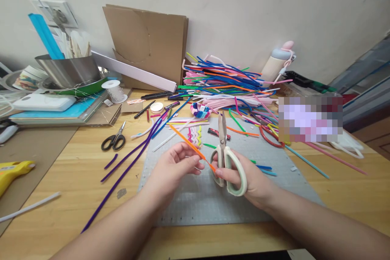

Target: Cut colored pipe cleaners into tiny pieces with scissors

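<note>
Over the grey cutting mat [195, 207], my left hand [178, 164] holds an orange pipe cleaner [187, 141] between thumb and fingers. The strip slants from upper left down to my right hand [243, 174], whose fingertips touch its lower end. That same hand also grips light green-handled scissors [222, 144], their blades pointing away and nearly closed. Just beyond my hands lie small pink, white and yellow wavy pieces [195, 135] and a multicoloured striped coil [200, 110].
A large heap of pipe cleaners [225, 79] fills the back centre. Purple strips [122, 166] and black-handled scissors [114, 140] lie left. A yellow glue gun [12, 172] is far left. Cardboard [155, 44] leans on the wall; a bottle [276, 65] stands back right.
</note>
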Demonstrator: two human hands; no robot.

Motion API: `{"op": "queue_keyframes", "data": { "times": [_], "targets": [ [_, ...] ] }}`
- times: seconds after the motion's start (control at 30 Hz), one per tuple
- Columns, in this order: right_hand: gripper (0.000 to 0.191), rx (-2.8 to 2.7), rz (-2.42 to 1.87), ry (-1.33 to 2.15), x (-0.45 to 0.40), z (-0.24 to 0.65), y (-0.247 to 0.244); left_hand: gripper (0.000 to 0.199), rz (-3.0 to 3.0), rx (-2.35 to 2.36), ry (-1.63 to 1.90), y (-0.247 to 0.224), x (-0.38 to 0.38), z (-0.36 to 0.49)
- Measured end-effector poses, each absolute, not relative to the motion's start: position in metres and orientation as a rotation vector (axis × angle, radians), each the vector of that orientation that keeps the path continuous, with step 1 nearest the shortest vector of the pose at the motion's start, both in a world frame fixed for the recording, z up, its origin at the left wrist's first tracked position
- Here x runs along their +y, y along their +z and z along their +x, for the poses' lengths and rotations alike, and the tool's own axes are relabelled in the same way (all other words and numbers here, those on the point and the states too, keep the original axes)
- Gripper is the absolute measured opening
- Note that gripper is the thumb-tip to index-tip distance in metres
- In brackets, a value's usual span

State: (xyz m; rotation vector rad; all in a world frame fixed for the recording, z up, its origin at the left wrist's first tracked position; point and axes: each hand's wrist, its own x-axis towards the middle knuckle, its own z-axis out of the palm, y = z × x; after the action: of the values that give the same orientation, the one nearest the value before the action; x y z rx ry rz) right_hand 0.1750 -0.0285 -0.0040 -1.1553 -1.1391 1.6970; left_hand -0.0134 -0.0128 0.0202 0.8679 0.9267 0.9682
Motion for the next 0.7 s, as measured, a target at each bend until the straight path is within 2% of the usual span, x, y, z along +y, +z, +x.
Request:
{"op": "queue_keyframes", "data": {
  "times": [0.47, 0.7],
  "targets": [
    [0.041, -1.254, -1.190, 1.653, -0.027, 0.176, -0.004, 0.018, 0.867, 1.008, 1.021, 0.023, -0.009, -0.018],
    [0.041, -1.648, -1.296, 1.046, -0.012, 0.202, 0.000, 0.017, 0.962, 1.178, 1.190, 0.030, -0.007, -0.021]
  ]
}}
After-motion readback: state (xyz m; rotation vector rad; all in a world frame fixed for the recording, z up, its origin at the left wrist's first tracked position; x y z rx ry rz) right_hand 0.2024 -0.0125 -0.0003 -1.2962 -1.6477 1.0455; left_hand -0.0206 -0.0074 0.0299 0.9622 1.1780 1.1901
